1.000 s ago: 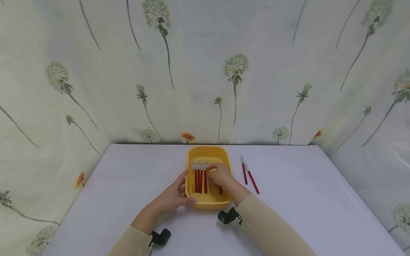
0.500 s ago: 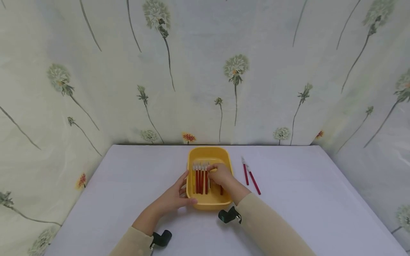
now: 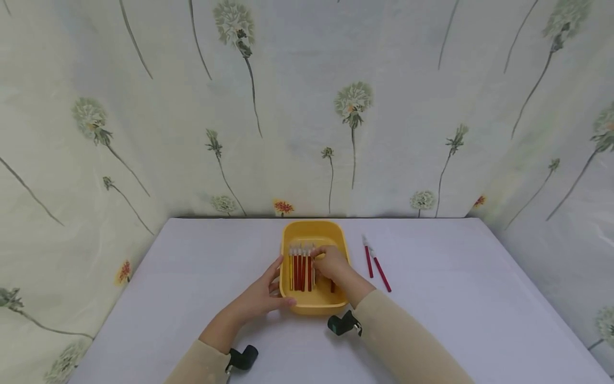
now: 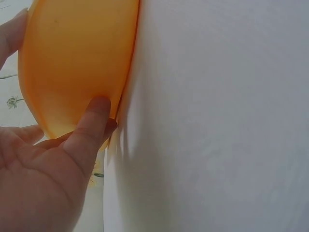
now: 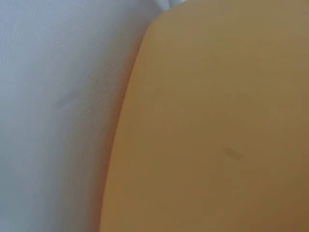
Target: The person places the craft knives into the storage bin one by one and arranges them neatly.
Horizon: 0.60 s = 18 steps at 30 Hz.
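Observation:
A yellow plastic tray point(image 3: 312, 308) lies on the table in the head view. Inside, several slim red sticks with pale, clear-looking ends point(image 3: 302, 272) stand side by side at the left, like brushes or capped pens. My left hand point(image 3: 261, 292) holds the tray's near-left corner, thumb on the near rim and fingers along the left side; the left wrist view shows fingers point(image 4: 87, 130) against its outer wall point(image 4: 77, 53). My right hand point(image 3: 331, 264) reaches inside, its curled fingers pinching a slim stick point(image 3: 314, 276) right of the row, mostly hidden. Another red end point(image 3: 332, 287) shows under the palm.
Two more red sticks with pale ends point(image 3: 382, 274) lie on the white table point(image 3: 446, 298), right of the tray. A flower-printed sheet point(image 3: 288, 106) hangs behind and at both sides. In the right wrist view, the tray's outer wall point(image 5: 207, 121) fills most of the picture.
Both hands and the tray stay almost where they were. The whole head view has shifted very slightly; the right hand's fingers keep the same place beside the row.

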Motion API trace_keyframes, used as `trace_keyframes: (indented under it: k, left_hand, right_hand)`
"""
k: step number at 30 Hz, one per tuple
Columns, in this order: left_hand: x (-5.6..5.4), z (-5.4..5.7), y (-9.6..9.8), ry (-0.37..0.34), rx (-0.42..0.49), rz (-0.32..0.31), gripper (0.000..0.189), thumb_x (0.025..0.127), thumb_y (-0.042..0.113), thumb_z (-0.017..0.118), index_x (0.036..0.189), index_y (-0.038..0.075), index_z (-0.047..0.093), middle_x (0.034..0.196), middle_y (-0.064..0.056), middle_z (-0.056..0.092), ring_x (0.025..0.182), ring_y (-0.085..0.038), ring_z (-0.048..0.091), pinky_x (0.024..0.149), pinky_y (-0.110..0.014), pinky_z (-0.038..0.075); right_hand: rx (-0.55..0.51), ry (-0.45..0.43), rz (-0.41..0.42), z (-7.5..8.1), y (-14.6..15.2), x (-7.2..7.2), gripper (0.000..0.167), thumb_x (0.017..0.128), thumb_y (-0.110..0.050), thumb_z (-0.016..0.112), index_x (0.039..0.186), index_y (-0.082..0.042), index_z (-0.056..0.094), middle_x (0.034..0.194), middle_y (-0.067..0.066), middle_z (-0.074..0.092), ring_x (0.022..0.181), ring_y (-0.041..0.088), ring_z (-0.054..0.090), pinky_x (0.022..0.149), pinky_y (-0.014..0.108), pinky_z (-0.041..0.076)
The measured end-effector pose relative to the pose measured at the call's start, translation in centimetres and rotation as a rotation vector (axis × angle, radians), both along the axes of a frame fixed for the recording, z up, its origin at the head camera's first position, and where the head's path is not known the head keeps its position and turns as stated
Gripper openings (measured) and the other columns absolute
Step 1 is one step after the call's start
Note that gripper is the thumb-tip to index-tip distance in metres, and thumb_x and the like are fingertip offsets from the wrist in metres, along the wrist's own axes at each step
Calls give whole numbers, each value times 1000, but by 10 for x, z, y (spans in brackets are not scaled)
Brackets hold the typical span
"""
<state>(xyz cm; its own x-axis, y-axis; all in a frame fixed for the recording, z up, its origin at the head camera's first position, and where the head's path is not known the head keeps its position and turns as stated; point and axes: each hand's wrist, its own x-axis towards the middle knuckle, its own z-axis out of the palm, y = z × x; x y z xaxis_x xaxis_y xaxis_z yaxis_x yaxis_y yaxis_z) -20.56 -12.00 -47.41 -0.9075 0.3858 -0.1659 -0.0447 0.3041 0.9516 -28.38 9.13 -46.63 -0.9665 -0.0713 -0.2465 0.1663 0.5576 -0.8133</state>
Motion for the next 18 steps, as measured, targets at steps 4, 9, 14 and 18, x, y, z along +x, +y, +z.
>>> trace_keyframes:
  k: [4, 9, 14, 18]
  left_hand:
    - [-1, -1, 0, 2, 10, 1, 111, 84, 24, 83, 163, 24, 5, 163, -19, 20, 144, -37, 35, 112, -49, 37]
    - [-1, -3, 0, 7, 1, -4, 111, 84, 25, 83, 163, 24, 5, 163, -19, 21, 144, -38, 35, 112, -49, 38]
    - [-2, -3, -1, 6, -4, -8, 111, 84, 26, 83, 163, 24, 5, 163, -18, 21, 144, -36, 35, 112, -48, 38]
    - [-2, -3, -1, 5, -9, -9, 111, 84, 27, 83, 163, 24, 5, 163, -17, 22, 144, -36, 36, 112, -49, 37]
  right_hand:
    - [44, 20, 3, 0, 0, 0, 21, 94, -5, 63, 114, -6, 69, 78, 9, 54, 51, 13, 42, 47, 24, 39]
    - [-19, 19, 4, 1, 1, 0, 22, 95, -4, 62, 116, -4, 69, 82, 9, 62, 56, 13, 47, 50, 24, 41]
    - [-100, 14, 14, 13, 3, 5, 22, 97, -5, 61, 118, -4, 66, 93, 12, 66, 68, 19, 57, 58, 27, 48]
    - [-112, 8, -2, 28, 8, 11, 21, 98, -11, 64, 118, -8, 67, 103, 12, 66, 84, 26, 62, 72, 35, 55]
